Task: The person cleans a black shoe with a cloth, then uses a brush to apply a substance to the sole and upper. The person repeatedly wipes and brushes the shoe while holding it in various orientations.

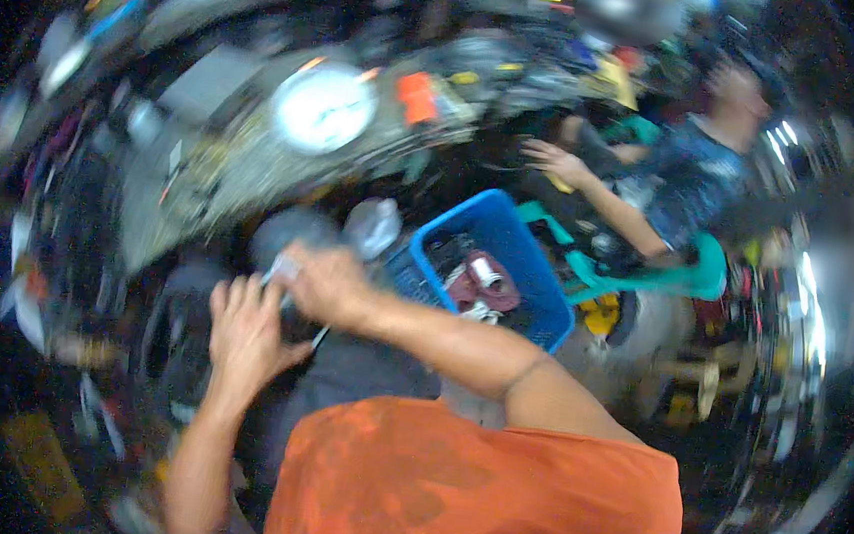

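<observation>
My left hand (246, 333) is over my dark-clad lap, back of the hand up. Its fingers are stretched out and the thumb stands apart, close to a thin pale edge that I cannot make out. Just right of its fingertips, my right hand (330, 288) is closed, fingers bent around a small whitish thing (286, 268) blurred by motion. The hands almost meet there. Beyond them are a rounded grey shape (294, 231) and a crumpled translucent bag-like thing (374, 225), both smeared.
Right of my right forearm stands a blue plastic basket (562, 313) holding a maroon bundle and a white roll-like piece (487, 272). A person (700, 178) sits on a green chair (702, 274) at the right. Ahead, a cluttered bench (246, 142) carries a bright white round thing (324, 108) and an orange item (418, 99).
</observation>
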The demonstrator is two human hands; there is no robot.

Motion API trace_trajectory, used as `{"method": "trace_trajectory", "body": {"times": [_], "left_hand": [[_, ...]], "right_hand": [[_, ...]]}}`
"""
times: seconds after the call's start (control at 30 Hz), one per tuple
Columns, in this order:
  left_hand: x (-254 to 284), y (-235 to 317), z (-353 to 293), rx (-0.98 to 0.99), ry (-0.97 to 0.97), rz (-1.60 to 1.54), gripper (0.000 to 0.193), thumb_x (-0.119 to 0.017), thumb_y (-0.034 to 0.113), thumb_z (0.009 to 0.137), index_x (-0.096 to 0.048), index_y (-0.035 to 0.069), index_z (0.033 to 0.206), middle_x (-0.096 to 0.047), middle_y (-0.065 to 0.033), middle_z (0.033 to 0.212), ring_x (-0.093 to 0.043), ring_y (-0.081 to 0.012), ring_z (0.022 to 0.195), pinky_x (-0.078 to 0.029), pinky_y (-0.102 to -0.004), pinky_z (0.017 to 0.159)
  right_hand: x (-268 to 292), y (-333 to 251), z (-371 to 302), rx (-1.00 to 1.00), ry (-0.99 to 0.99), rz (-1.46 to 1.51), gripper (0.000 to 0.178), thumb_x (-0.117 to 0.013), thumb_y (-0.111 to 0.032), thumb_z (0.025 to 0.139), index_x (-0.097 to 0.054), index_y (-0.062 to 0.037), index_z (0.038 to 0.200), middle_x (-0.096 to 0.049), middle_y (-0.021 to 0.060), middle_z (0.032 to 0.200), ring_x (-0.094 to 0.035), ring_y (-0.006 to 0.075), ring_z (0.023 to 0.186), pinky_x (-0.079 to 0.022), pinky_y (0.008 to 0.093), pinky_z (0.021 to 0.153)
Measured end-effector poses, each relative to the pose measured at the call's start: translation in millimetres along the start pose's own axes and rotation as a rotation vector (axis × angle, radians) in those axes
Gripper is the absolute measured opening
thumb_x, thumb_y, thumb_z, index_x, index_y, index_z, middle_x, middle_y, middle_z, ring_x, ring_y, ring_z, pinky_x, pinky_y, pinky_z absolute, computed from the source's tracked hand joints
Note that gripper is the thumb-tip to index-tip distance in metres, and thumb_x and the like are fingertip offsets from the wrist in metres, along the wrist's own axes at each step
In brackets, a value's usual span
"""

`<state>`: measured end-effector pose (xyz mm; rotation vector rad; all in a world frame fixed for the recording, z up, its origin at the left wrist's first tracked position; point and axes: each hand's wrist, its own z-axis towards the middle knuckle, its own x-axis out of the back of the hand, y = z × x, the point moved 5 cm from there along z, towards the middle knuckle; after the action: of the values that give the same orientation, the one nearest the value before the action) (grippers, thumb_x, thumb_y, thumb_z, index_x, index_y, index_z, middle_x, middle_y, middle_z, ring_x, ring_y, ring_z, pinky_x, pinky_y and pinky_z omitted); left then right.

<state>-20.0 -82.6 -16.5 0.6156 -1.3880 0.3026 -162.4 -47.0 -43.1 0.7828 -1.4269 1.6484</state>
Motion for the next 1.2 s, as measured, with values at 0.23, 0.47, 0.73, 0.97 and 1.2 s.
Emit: {"method": "trace_trajectory", "body": {"times": [0.23, 0.47, 0.73, 0.97, 1.2], "left_hand": [[1.8, 17.7, 4.0, 0.043, -0.065, 0.089, 0.106, -0.095, 0.049, 0.051, -0.052, 0.003, 0.136, -0.06, -0.0142, 0.12, -0.055, -0.033, 0.116, -0.035, -0.0514, 0.109], [-4.1, 14.7, 5.8, -0.004, -0.022, 0.121, 0.103, -0.095, 0.049, 0.051, -0.054, 0.001, 0.133, -0.062, -0.0148, 0.113, -0.057, -0.0329, 0.111, -0.038, -0.0487, 0.102], [11.2, 25.6, 18.4, -0.099, -0.104, 0.112, 0.104, -0.097, 0.045, 0.051, -0.053, 0.002, 0.135, -0.064, -0.0159, 0.118, -0.058, -0.0347, 0.114, -0.037, -0.0506, 0.105], [-4.2, 42.3, -18.0, -0.142, 0.128, -0.039, 0.076, -0.086, 0.021, 0.073, -0.051, -0.002, 0.137, -0.054, -0.0216, 0.141, -0.047, -0.0353, 0.137, -0.03, -0.0496, 0.12], [-24.9, 37.9, -41.3, -0.15, 0.113, 0.133, 0.046, -0.051, 0.014, 0.092, -0.056, 0.001, 0.136, -0.062, -0.0163, 0.135, -0.055, -0.0314, 0.133, -0.036, -0.0476, 0.115]], "right_hand": [[-2.4, 12.7, -9.8, 0.083, 0.281, 0.098, 0.031, -0.059, -0.032, 0.099, -0.056, -0.0025, 0.108, -0.068, 0.0235, 0.074, -0.067, 0.0461, 0.066, -0.054, 0.0566, 0.059], [10.1, 6.9, -21.0, 0.057, 0.317, 0.11, 0.029, -0.066, -0.029, 0.096, -0.054, -0.0032, 0.103, -0.066, 0.0233, 0.072, -0.066, 0.0455, 0.065, -0.051, 0.056, 0.058], [46.7, 30.7, -55.4, -0.082, 0.055, 0.302, 0.026, -0.065, -0.028, 0.097, -0.057, -0.0042, 0.105, -0.069, 0.022, 0.091, -0.069, 0.0379, 0.084, -0.054, 0.0481, 0.072], [97.5, 65.1, -48.5, -0.297, 0.197, 0.784, 0.023, -0.067, -0.02, 0.1, -0.064, -0.0084, 0.12, -0.067, -0.0004, 0.106, -0.061, 0.0086, 0.094, -0.052, 0.0292, 0.08], [65.8, 52.6, -42.2, -0.499, 0.026, 1.112, 0.028, -0.067, -0.018, 0.1, -0.063, -0.0041, 0.123, -0.071, 0.0044, 0.113, -0.065, 0.0116, 0.102, -0.051, 0.0282, 0.09]]}}
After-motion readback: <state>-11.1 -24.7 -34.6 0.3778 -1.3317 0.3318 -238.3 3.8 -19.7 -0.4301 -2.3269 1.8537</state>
